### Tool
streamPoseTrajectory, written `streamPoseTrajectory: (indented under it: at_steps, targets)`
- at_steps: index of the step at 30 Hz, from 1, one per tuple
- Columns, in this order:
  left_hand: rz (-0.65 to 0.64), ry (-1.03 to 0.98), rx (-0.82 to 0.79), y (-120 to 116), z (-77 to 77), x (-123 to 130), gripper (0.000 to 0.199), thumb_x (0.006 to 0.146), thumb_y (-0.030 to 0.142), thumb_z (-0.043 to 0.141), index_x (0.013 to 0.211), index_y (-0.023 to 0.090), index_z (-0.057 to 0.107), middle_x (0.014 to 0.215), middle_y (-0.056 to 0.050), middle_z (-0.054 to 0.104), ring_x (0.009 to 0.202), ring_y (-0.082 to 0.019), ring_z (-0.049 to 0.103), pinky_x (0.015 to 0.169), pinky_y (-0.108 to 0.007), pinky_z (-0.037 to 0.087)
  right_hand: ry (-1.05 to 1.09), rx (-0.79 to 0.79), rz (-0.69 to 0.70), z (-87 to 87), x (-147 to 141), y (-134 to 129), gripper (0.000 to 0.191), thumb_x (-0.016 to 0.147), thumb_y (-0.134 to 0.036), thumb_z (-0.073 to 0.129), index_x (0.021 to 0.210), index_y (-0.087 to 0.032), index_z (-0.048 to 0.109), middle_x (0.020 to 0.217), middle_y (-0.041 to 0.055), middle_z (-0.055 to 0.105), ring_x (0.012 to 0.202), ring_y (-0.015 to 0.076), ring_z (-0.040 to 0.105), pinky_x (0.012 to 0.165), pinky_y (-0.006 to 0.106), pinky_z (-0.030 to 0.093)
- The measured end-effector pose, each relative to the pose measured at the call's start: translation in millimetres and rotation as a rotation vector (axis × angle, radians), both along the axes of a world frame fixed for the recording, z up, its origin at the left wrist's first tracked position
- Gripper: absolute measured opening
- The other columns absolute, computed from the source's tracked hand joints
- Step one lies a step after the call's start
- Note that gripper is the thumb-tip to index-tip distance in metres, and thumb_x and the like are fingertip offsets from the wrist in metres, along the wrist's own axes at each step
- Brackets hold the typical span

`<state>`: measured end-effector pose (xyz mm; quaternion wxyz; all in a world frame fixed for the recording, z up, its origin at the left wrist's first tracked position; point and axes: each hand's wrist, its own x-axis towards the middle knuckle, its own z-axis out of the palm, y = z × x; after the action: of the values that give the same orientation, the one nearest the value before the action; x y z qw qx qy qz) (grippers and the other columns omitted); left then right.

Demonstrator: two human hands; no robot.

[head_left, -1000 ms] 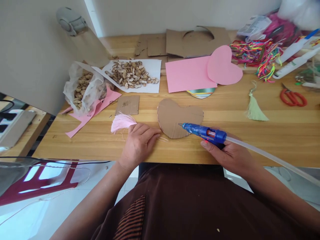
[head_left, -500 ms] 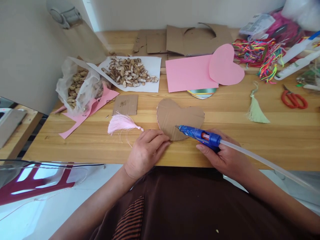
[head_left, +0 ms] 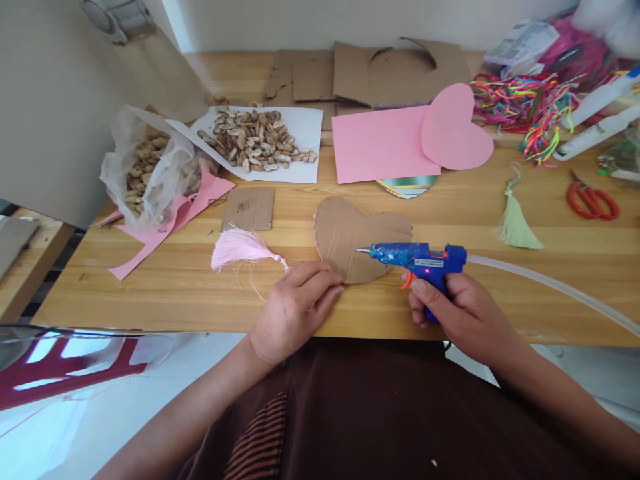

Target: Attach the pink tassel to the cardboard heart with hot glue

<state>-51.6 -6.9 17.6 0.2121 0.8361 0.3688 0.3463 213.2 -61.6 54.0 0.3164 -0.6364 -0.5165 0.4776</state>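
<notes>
A brown cardboard heart (head_left: pixel 345 233) lies flat on the wooden table near its front edge. My left hand (head_left: pixel 300 303) is closed at the heart's lower left edge, fingers pressed together on its rim. In my right hand (head_left: pixel 460 303) is a blue glue gun (head_left: pixel 410 255), gripped by its handle, with a long clear glue stick (head_left: pixel 545 283) trailing to the right from its back. The gun's metal nozzle points left over the middle of the heart; whether it touches the cardboard, I cannot tell. A pink tassel (head_left: pixel 243 248) lies just left of my left hand.
Peanut shells (head_left: pixel 260 140) lie on white paper, beside a plastic bag of peanuts (head_left: pixel 145 173). Behind the heart are a pink sheet (head_left: pixel 383 147) and a pink paper heart (head_left: pixel 455 130). At the right are a green tassel (head_left: pixel 519 220), red-handled scissors (head_left: pixel 593 200) and colourful threads (head_left: pixel 515 103).
My right hand has turned the glue gun onto its side view and shifted it slightly right, and its orange trigger now shows. My left hand stays at the heart's edge.
</notes>
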Motion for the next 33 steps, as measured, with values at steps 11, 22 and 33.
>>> streamPoseTrajectory:
  at_steps: [11,22,33]
  targets:
    - [0.32,-0.796,-1.078,23.6,33.8,1.0,0.071,0.077,0.027,0.085,0.139,0.017,0.051,0.144,-0.018,0.058,0.109,-0.027,0.074,0.089,-0.039,0.063,0.54,-0.038,-0.255,-10.8,-12.0,13.2,0.036,0.087,-0.057,0.074,0.099,-0.023,0.068,0.102,0.0031,0.069,0.068,0.012,0.067,0.053,0.024,0.056]
    - [0.028,-0.62,-1.164,37.2,20.9,28.2,0.04,0.082,0.046,0.082,0.105,0.014,0.075,0.1,-0.01,0.079,0.085,-0.022,0.072,0.069,-0.03,0.057,0.664,-0.076,-0.251,-14.7,-12.3,19.8,0.048,0.079,-0.059,0.081,0.105,-0.022,0.066,0.106,0.0057,0.071,0.069,0.014,0.069,0.047,0.021,0.049]
    - [0.094,-1.058,-1.17,23.2,31.9,34.8,0.028,0.09,0.037,0.077,0.108,0.017,0.068,0.104,-0.008,0.079,0.088,-0.019,0.076,0.071,-0.027,0.063,0.731,-0.124,-0.144,-10.1,-5.6,-20.7,0.039,0.093,-0.059,0.067,0.091,-0.022,0.054,0.067,-0.0066,0.053,0.047,0.0061,0.049,0.04,0.019,0.03]
